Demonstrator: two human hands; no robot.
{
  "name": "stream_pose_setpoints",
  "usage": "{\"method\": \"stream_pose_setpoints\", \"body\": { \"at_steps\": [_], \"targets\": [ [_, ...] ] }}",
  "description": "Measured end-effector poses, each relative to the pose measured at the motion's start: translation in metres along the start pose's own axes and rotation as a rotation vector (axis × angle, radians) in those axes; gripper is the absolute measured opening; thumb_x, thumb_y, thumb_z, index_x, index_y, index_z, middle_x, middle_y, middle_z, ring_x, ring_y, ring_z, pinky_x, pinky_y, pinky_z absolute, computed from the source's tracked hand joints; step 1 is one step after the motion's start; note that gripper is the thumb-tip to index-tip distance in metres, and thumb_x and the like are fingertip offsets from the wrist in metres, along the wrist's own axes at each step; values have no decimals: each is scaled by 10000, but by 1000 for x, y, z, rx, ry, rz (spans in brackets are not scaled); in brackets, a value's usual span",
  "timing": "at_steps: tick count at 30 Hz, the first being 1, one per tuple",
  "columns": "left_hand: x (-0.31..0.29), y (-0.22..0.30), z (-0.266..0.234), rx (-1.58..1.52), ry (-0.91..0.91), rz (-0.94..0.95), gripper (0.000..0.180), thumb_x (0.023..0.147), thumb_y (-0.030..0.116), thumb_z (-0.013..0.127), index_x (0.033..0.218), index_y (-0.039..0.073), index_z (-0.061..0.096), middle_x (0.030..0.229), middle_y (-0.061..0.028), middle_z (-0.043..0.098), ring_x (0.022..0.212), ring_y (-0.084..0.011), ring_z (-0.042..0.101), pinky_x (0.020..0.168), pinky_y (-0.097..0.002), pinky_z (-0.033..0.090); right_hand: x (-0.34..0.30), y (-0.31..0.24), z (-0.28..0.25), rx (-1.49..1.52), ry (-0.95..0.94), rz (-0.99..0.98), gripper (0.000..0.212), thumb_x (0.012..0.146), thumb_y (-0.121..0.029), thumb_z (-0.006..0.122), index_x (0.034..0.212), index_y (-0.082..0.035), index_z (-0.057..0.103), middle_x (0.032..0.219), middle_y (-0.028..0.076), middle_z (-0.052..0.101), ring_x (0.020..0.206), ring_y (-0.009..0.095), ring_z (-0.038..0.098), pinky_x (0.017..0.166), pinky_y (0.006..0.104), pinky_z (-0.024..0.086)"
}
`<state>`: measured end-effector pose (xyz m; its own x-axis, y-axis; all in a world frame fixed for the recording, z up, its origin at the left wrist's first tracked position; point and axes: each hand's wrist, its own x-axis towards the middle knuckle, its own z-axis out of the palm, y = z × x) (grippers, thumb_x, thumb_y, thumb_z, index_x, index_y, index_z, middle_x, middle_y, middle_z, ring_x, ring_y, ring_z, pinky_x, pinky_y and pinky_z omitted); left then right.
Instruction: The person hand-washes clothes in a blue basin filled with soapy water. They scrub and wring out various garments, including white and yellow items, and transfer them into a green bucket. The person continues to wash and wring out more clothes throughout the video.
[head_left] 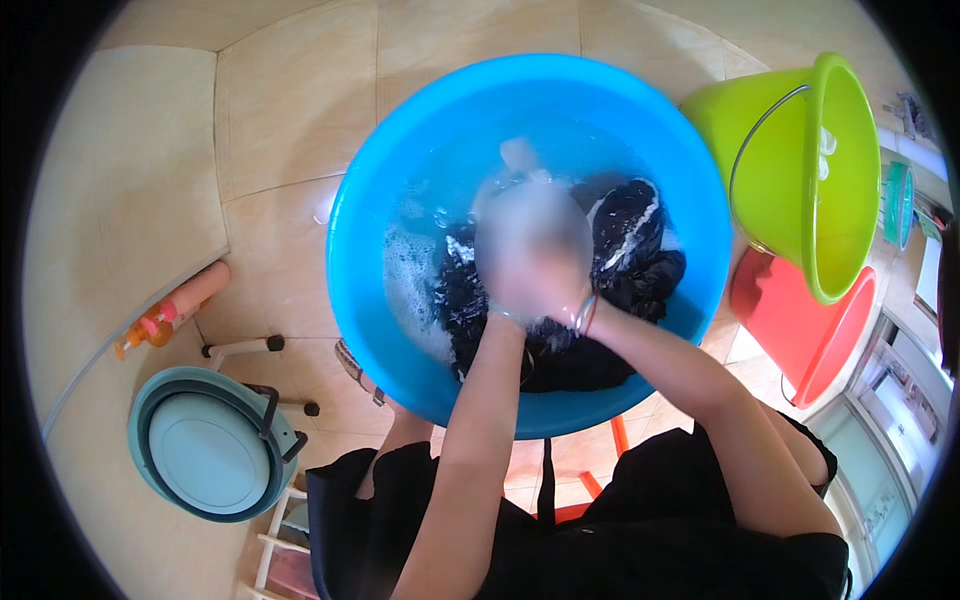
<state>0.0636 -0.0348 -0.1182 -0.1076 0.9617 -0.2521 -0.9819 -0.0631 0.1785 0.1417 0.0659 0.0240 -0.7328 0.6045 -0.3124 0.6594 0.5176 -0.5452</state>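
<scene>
A large round blue basin [352,165] holds soapy water and a heap of dark clothes [640,270]. Both arms reach down into its middle, close together. My left hand [508,285] and my right hand [562,285] are over the clothes, but a blurred patch covers the fingers, so what they grip cannot be made out. Bracelets circle both wrists. Just beyond the hands, something pale [518,155] shows at the water, its kind unclear. White foam [415,290] floats along the basin's left side, and more suds streak the dark cloth at the right.
At the right stand a tilted lime-green bucket [765,150] with a wire handle and a red bucket [790,320]. A grey-green folding basin [210,455] is at the lower left. Pink and orange bottles [180,305] stand by the left wall. Beige tiles [290,240] surround the basin.
</scene>
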Motion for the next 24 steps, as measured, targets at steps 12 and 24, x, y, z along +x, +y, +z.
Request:
{"method": "stream_pose_setpoints", "body": {
  "at_steps": [12, 24],
  "targets": [
    [48, -19, 89, 849, 168, 26, 551, 1019, 416, 387, 1442, 66, 345, 1434, -108, 458, 1288, -279, 458, 1084, -431, 357, 115, 95, -21, -22, -49, 337, 240, 872, -281, 579, 1015, -112, 674, 1075, 162, 671, 915, 326, 665, 786, 419, 528],
    [23, 28, 120, 432, 374, 63, 479, 1000, 415, 426, 1301, 54, 518, 1239, -115, 611, 1143, -275, 573, 1004, -427, 435, -20, -32, -89, 145, 223, -352, 275, 784, -198, 659, 1004, -52, 581, 956, 144, 638, 938, 345, 600, 856, 456, 439]
  ]
}}
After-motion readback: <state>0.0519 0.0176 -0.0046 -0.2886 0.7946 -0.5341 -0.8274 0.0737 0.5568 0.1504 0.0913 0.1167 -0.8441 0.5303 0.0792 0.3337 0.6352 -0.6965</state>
